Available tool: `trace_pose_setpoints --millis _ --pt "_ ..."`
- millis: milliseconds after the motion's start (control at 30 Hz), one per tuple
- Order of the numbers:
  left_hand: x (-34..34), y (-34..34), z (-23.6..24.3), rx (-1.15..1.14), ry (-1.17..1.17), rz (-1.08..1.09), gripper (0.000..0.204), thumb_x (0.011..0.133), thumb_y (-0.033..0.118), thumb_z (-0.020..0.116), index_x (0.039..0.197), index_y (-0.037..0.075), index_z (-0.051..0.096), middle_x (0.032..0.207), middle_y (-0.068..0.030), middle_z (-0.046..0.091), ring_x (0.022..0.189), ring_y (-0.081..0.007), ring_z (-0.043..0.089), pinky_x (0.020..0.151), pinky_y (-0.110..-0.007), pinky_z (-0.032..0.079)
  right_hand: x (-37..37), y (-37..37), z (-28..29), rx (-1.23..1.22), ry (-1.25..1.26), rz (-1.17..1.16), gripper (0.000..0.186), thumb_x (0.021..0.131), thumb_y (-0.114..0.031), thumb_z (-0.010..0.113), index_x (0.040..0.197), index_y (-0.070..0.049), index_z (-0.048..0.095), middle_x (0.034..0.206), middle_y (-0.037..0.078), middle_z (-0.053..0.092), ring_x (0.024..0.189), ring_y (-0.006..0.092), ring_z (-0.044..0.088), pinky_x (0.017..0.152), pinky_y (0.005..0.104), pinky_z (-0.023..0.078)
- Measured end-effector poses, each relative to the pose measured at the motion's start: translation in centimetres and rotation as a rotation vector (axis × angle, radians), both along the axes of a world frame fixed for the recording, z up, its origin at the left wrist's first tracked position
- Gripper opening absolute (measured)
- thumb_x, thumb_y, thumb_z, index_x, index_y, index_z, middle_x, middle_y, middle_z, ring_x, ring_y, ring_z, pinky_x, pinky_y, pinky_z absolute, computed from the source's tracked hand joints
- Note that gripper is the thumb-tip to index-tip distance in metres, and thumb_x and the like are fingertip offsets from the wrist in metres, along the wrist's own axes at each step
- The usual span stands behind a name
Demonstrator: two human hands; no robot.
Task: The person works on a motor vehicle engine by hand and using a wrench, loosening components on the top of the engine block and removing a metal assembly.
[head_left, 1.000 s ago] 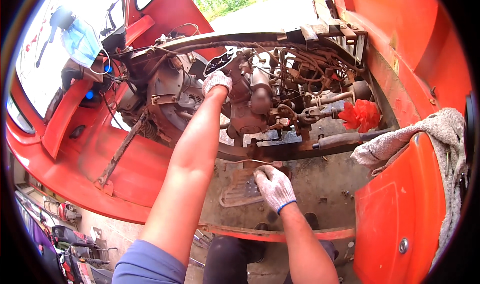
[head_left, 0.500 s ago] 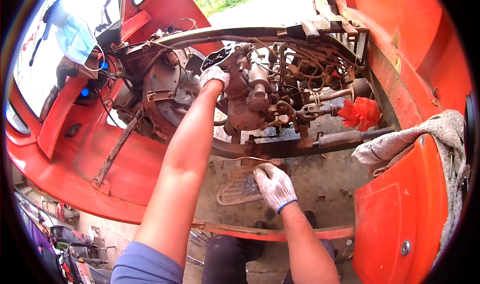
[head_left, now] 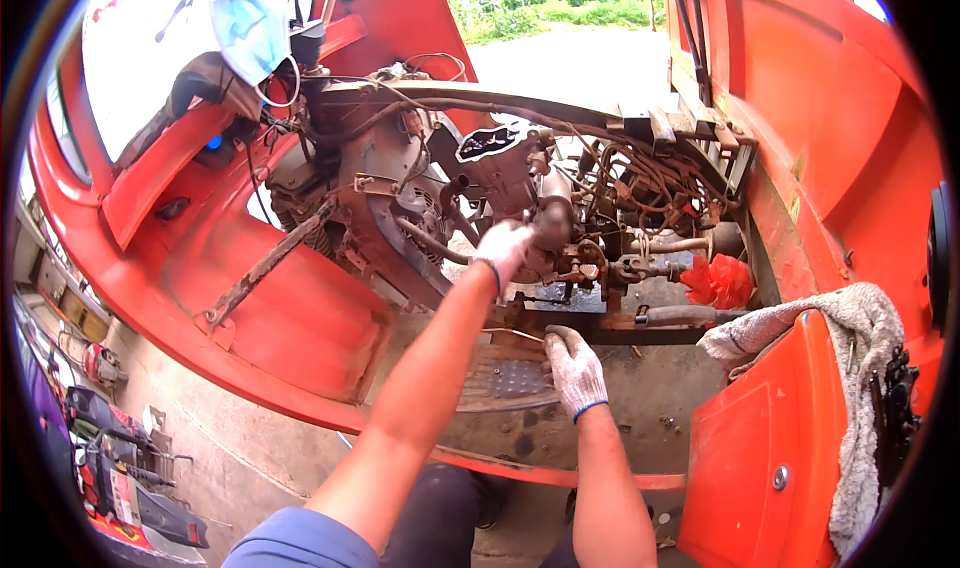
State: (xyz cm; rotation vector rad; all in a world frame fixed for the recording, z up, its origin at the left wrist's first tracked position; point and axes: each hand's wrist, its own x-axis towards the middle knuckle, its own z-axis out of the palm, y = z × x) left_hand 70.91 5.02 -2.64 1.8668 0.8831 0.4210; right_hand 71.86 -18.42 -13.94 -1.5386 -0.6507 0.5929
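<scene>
One gloved left hand [head_left: 503, 246] and one gloved right hand [head_left: 573, 371] made two. Bare forearms [head_left: 425, 398] numbered two, blue glove cuffs [head_left: 590, 411] two, blue sleeve [head_left: 300, 541] one. Engine [head_left: 502, 183] was one, with one open cavity [head_left: 490, 143]. Counted once each: thin rod [head_left: 515, 332], ribbed footplate [head_left: 505, 376], diagonal strut [head_left: 270, 263], blue face mask [head_left: 250, 33], red bundle [head_left: 717, 281], grey towel [head_left: 868, 343], round lock [head_left: 780, 478]. Cables [head_left: 640, 173] were several, too tangled to count.

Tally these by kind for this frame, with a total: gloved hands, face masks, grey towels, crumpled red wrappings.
Left gloved hand and right gloved hand: 2
Blue face mask: 1
Grey towel: 1
Crumpled red wrapping: 1
Total: 5
</scene>
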Motion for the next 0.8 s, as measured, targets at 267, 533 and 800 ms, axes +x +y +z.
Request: trace_pose_setpoints --millis 267,533,800 --pt "-9.4 -13.9 -6.4 0.185 0.143 0.017 0.053 0.099 0.052 0.053 0.116 0.007 0.077 0.125 -0.0203 0.071 0.122 -0.0377 0.065 0.107 -0.049 0.048 -3.3 -1.1 -0.7 -0.155 -0.782 0.258 0.053 0.1 -0.027 0.06 0.147 -0.004 0.052 0.12 0.028 0.069 0.111 0.0458 0.067 0.094 0.05 0.055" --pt "-13.2 -9.6 -4.3 0.467 -0.374 0.285 0.045 0.095 0.031 0.069 0.129 0.003 0.068 0.134 -0.0209 0.065 0.127 -0.0398 0.06 0.111 -0.048 0.047 -2.7 3.1 1.0 -0.086 -0.413 0.147 0.035 0.107 -0.031 0.058 0.11 0.001 0.069 0.087 0.008 0.071 0.075 0.0149 0.061 0.07 0.0334 0.053" --pt "-19.2 -0.8 -3.5 0.235 -0.744 0.899 0.016 0.098 0.007 0.063 0.107 -0.003 0.071 0.115 -0.0149 0.069 0.11 -0.0292 0.066 0.101 -0.04 0.05 -1.7 25.7 12.0 0.098 0.291 0.128 0.022 0.103 -0.026 0.056 0.108 -0.006 0.064 0.086 0.007 0.072 0.057 0.0128 0.056 0.047 0.0275 0.045"
